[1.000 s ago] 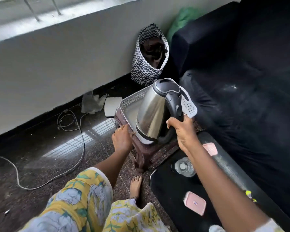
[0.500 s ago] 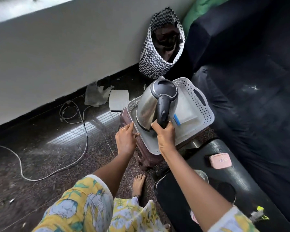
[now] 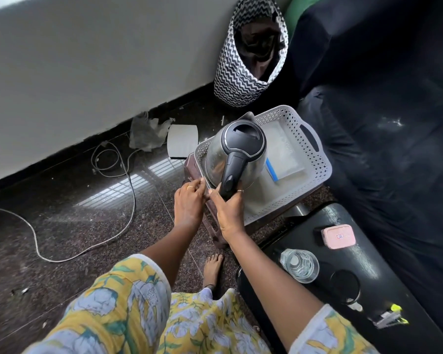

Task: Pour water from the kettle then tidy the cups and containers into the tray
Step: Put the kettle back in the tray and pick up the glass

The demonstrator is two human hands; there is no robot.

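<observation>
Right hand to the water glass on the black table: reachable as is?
Probably yes, once it lets go: the right hand grips the kettle handle at the tray. The glass stands uncovered on the black table beside that forearm, nothing between.

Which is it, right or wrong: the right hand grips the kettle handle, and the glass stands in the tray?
Wrong: the head view shows the glass on the black table, not in the tray. The rest holds.

Grey wall point(image 3: 87, 60), dark speckled polished floor point(image 3: 62, 226), dark sofa point(image 3: 394, 123), zigzag basket point(image 3: 230, 80) by wall.
</observation>
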